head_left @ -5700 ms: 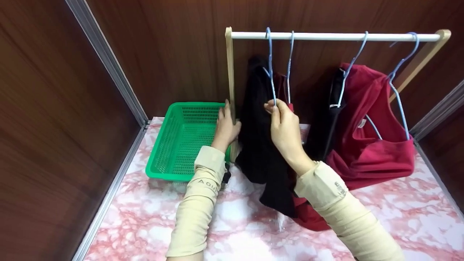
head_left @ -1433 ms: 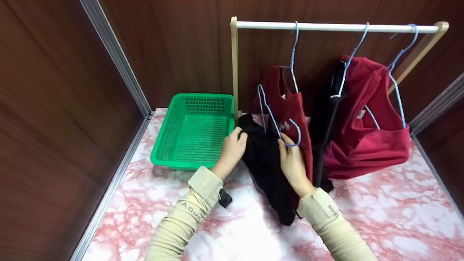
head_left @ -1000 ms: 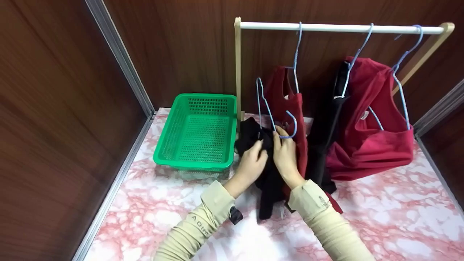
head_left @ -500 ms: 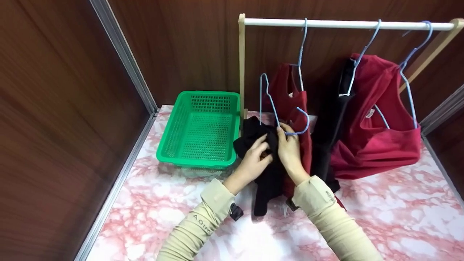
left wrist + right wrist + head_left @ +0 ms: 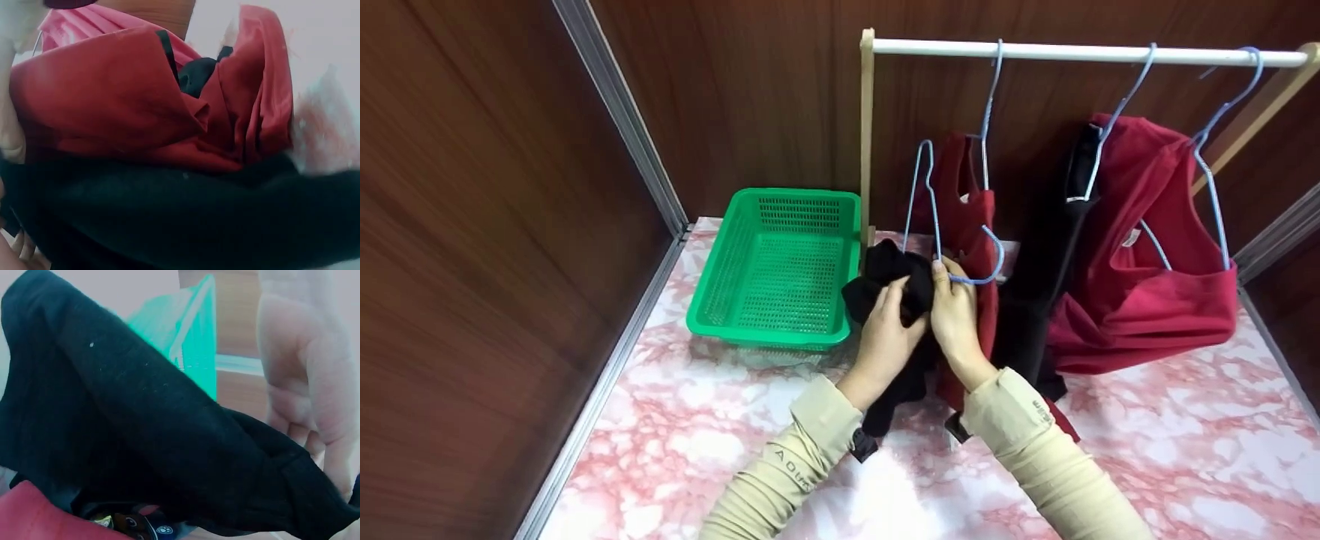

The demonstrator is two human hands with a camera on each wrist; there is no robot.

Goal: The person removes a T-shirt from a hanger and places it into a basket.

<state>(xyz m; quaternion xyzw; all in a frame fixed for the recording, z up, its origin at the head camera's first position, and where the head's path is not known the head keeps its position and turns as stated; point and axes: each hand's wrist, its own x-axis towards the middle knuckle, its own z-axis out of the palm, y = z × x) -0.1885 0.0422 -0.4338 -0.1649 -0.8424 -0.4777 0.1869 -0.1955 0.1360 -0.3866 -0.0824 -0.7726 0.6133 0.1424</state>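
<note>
1. Fingers (image 5: 939, 273) of the right hand (image 5: 956, 315) are pinching a hanger (image 5: 936, 225) (off the rail (image 5: 1072, 52)).
2. The left hand (image 5: 887, 337) is gripping bunched black cloth (image 5: 917, 289).
3. The cloth is sitting between basket (image 5: 769, 335) and red top (image 5: 960, 214).

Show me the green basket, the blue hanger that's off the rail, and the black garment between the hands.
Green basket (image 5: 789, 276): head view, on its bare inside floor.
Blue hanger (image 5: 935, 217): head view, on its bent wire.
Black garment (image 5: 919, 285): head view, on its bunched upper part.
</note>
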